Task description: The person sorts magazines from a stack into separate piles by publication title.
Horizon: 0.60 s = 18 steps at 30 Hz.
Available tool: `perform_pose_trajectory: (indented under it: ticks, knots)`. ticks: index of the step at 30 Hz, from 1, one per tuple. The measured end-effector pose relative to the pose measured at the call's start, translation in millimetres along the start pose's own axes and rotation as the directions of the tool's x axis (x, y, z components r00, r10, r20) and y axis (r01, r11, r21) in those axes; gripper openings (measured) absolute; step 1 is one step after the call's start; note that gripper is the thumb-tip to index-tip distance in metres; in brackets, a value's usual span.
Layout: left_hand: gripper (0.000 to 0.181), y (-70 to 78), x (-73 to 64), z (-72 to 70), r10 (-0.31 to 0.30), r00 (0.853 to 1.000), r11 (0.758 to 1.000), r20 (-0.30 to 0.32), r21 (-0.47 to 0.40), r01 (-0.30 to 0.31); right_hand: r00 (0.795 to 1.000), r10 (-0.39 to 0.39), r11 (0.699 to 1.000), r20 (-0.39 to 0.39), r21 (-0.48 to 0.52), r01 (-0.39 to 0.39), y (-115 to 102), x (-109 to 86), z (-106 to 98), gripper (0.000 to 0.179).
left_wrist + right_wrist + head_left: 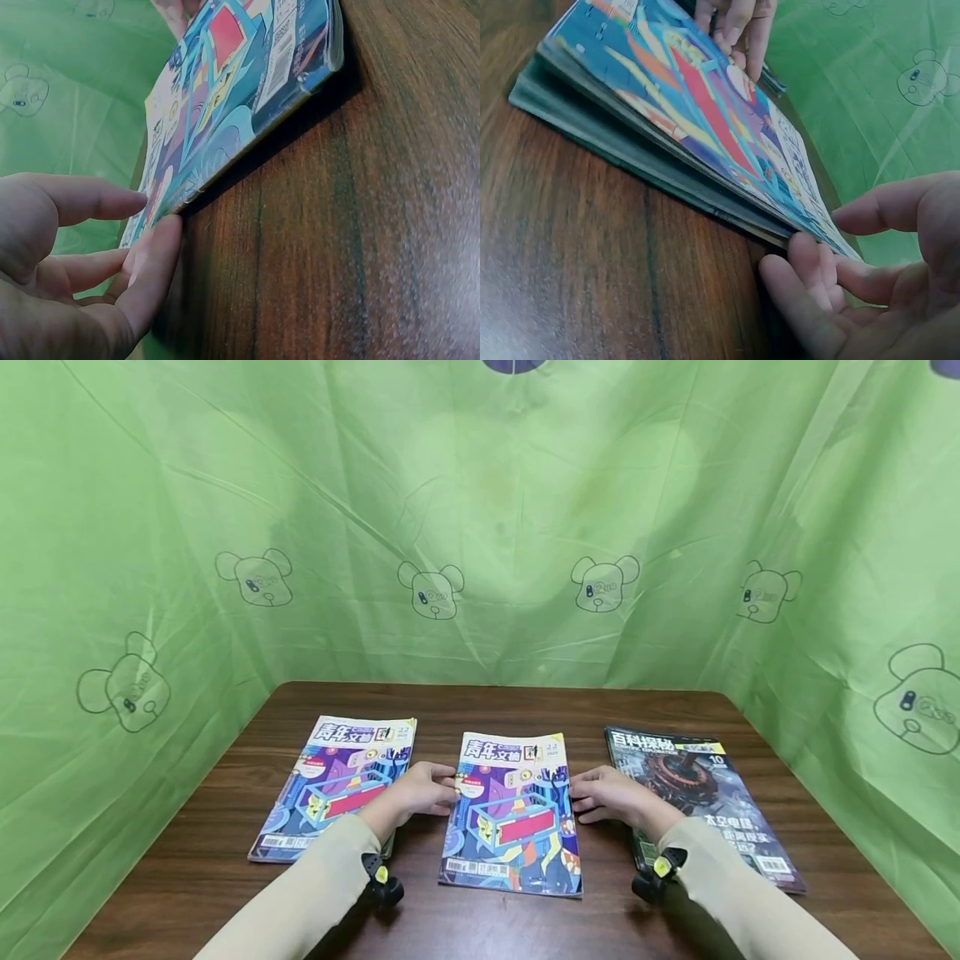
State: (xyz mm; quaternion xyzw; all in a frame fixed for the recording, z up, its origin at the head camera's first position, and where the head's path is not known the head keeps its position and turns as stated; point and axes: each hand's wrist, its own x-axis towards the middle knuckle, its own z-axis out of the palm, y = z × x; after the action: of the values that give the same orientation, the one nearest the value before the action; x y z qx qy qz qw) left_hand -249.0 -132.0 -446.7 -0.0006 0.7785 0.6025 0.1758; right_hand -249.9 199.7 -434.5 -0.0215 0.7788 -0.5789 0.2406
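A colourful magazine [513, 822] with a purple and blue cover lies in the middle of the table, between both hands. My left hand [415, 790] holds its left edge; in the left wrist view the thumb [105, 201] is at the cover and the fingers [154, 274] are against the spine. At its right edge my right hand [613, 795] grips with thumb and fingertips. The right wrist view shows parted layers along the magazine's side [667, 154]; whether these are pages or a second magazine I cannot tell.
On the left, a magazine [345, 760] with the same cover lies partly under my left forearm. A dark magazine [693, 789] lies at the right, partly behind my right forearm. Green cloth [495, 527] with bear outlines surrounds the brown wooden table [480, 702].
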Motion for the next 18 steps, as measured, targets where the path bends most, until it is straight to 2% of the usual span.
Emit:
perform_pose_trajectory:
  ticks: [5, 10, 18]
  knots:
    - [0.061, -2.1, 1.9, 1.9, -0.014, 1.000, 1.000, -0.010, -0.019, 0.014, 0.999, -0.019, 0.997, -0.026, -0.078, 0.017, -2.7, -2.8, 4.4, 0.047]
    - [0.059, -0.7, 1.1, 2.8, -0.005, 1.000, 1.000, -0.004, -0.003, 0.005, 0.998, -0.042, 0.995, -0.044, -0.088, 0.038, -8.7, -5.1, 7.6, 0.049]
    - [0.070, 0.7, -4.4, 4.7, -0.001, 0.995, 1.000, 0.096, -0.028, 0.004, 0.998, -0.023, 0.998, -0.059, -0.056, 0.020, -7.7, -4.7, 10.7, 0.057]
